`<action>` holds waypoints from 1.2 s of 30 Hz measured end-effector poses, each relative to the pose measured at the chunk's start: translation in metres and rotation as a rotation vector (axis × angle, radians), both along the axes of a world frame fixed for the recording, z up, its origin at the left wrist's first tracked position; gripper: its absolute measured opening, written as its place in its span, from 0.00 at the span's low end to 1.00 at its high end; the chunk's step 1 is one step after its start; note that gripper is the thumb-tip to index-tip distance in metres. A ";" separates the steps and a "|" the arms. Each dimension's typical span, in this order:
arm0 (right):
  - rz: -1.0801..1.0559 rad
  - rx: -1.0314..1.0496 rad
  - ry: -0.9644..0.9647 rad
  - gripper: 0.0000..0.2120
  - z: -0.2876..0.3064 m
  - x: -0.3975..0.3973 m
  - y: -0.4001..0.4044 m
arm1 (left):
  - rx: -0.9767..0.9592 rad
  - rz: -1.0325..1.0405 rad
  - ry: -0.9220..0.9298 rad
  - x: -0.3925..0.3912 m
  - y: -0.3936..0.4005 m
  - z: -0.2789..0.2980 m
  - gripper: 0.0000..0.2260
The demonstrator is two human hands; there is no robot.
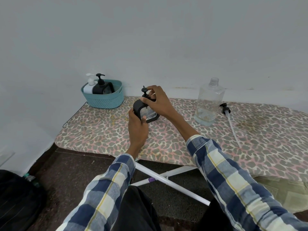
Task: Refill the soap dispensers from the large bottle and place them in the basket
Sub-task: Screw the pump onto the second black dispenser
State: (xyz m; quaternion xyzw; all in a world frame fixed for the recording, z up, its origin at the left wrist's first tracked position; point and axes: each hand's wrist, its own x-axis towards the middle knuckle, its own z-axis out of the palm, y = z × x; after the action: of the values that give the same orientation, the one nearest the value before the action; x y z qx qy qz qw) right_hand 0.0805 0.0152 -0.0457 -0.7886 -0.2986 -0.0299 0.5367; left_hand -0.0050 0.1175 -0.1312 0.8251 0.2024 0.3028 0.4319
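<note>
— On the board (pixel 103 130), mid-way along: the black dispenser (pixel 146 112), tilted, left hand (pixel 137 125) wrapped round its base, right hand (pixel 156 99) pinching the pump (pixel 144 90) at the collar. What worries you?

— The tilt. If that pump isn't threaded square, I'd guess it cross-threads or leaks soap onto the cover. The padding is soft too, so a hard twist could let the base slip in the left hand.

— And the bottle (pixel 209 102)?

— Uncapped, upright, well to the right, a little clear liquid at the bottom. Its own pump (pixel 225 110) lies just beside it, tube trailing toward the near edge. An elbow swing could knock the bottle over.

— Basket (pixel 106 99)?

— Teal, at the far left corner against the wall (pixel 150 39), already holding a white dispenser (pixel 90 85) and another black one (pixel 101 85). Room for a third looks tight.

— The room?

— Plain pale wall, dark speckled floor (pixel 75 172), white crossed legs (pixel 166 180) under the leopard-print board, a dark bag (pixel 18 197) at lower left.
</note>
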 end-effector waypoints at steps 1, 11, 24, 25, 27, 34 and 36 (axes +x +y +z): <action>0.021 0.006 0.026 0.18 0.000 0.001 -0.002 | 0.003 -0.001 -0.002 0.001 0.000 -0.001 0.20; -0.017 0.029 0.053 0.20 -0.009 -0.007 -0.002 | 0.014 -0.003 -0.015 0.003 0.002 -0.004 0.20; 0.016 0.047 0.097 0.20 -0.011 -0.007 -0.002 | 0.028 -0.007 -0.027 0.004 0.003 -0.006 0.21; 0.043 0.064 0.097 0.20 -0.009 -0.007 -0.002 | 0.028 -0.006 -0.024 0.004 0.003 -0.006 0.21; 0.068 0.088 0.109 0.18 -0.007 -0.005 -0.003 | 0.031 -0.005 -0.023 0.004 0.003 -0.007 0.21; -0.012 0.084 0.140 0.19 -0.013 -0.007 -0.004 | 0.059 -0.009 -0.039 0.003 0.002 -0.005 0.22; 0.029 0.106 0.127 0.22 -0.012 -0.008 -0.005 | 0.047 -0.007 -0.034 0.002 0.002 -0.005 0.22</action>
State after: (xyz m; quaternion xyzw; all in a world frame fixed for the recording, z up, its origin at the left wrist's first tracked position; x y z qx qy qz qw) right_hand 0.0721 0.0104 -0.0575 -0.7550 -0.2733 0.0122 0.5960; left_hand -0.0026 0.1194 -0.1359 0.8304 0.1850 0.3202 0.4168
